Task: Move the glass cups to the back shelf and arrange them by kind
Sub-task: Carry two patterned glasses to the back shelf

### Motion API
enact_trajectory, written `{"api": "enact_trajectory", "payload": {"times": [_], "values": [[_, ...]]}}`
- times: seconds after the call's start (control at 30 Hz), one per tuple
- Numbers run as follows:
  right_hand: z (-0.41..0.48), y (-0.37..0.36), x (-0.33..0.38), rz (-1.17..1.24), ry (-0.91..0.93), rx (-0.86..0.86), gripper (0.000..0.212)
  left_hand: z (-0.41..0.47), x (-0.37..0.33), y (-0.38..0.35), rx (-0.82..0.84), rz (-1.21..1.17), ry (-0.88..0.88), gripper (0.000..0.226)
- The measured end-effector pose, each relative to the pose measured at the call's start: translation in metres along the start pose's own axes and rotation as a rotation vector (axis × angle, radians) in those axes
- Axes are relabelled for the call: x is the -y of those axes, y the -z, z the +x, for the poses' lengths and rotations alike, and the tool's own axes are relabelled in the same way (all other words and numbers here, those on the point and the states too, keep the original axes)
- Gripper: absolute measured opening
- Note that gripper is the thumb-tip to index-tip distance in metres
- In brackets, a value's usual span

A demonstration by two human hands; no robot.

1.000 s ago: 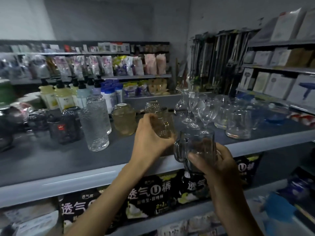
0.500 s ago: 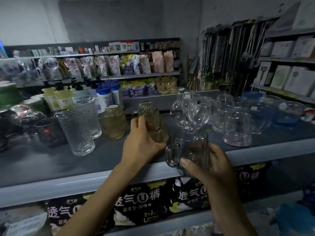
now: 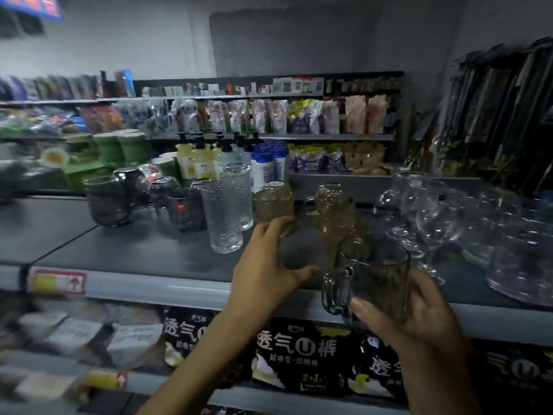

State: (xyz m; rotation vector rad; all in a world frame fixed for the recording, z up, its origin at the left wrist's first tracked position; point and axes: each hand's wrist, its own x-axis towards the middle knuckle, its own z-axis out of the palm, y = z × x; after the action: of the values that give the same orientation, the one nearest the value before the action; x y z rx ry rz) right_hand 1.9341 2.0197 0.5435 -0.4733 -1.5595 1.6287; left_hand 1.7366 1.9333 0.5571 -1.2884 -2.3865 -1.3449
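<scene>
The left hand (image 3: pixel 266 271) has let go of the tall amber ribbed glass mug (image 3: pixel 332 214) it gripped half a second ago, and that mug now stands on its own on the dark grey shelf top (image 3: pixel 119 250), just right of a squat amber textured glass cup (image 3: pixel 273 205). The left hand now hovers low over the shelf with its fingers (image 3: pixel 269 229) spread and holding nothing. Their tips reach the foot of the squat amber cup, though blur hides whether they touch it, and the thumb points right toward the tall amber mug. The right hand (image 3: pixel 419 313) holds a clear glass mug with a handle (image 3: pixel 374 283) above the shelf's front edge, thumb pressed on the near wall and the other fingers curled round the far side, the handle facing left. To the left on the shelf stand two tall clear dimpled tumblers (image 3: pixel 223 217), then a group of smoky dark glasses (image 3: pixel 185 208). To the right are clear stemmed wine glasses (image 3: pixel 431 217) and more clear mugs (image 3: pixel 520 265).
</scene>
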Motion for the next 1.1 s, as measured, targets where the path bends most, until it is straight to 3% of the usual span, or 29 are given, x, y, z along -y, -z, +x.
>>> {"api": "enact_trajectory", "payload": {"times": [0.1,0.17,0.27,0.37,0.5,0.67,0.87,1.0,1.1], "values": [[-0.001,-0.032,-0.006,0.04,-0.013,0.089,0.105,-0.024,0.025,0.039,-0.058,-0.33,0.117,0.054],[-0.003,-0.06,-0.009,0.045,-0.026,0.126,0.112,-0.041,0.031,0.067,-0.075,-0.447,0.13,0.041],[-0.005,-0.106,-0.011,0.073,-0.049,0.209,0.087,-0.059,0.046,0.108,-0.087,-0.6,0.175,0.033],[-0.006,-0.155,-0.018,0.072,-0.067,0.257,0.077,-0.065,0.07,0.145,-0.045,-0.71,0.257,0.03],[-0.003,-0.23,-0.039,0.034,-0.048,0.266,0.077,-0.074,0.105,0.186,-0.008,-0.544,0.156,0.06],[0.012,-0.322,-0.063,-0.03,0.031,0.239,0.064,-0.048,0.164,0.233,-0.091,-0.393,0.168,0.076],[0.05,-0.39,-0.08,-0.229,0.05,0.205,0.069,0.008,0.222,0.274,-0.034,-0.352,0.168,0.085],[0.084,-0.416,-0.079,-0.44,0.072,0.141,0.091,0.05,0.248,0.277,-0.007,-0.271,0.115,0.084],[0.108,-0.429,-0.082,-0.617,0.07,0.093,0.08,0.08,0.263,0.271,0.01,-0.231,0.104,0.086]]}}
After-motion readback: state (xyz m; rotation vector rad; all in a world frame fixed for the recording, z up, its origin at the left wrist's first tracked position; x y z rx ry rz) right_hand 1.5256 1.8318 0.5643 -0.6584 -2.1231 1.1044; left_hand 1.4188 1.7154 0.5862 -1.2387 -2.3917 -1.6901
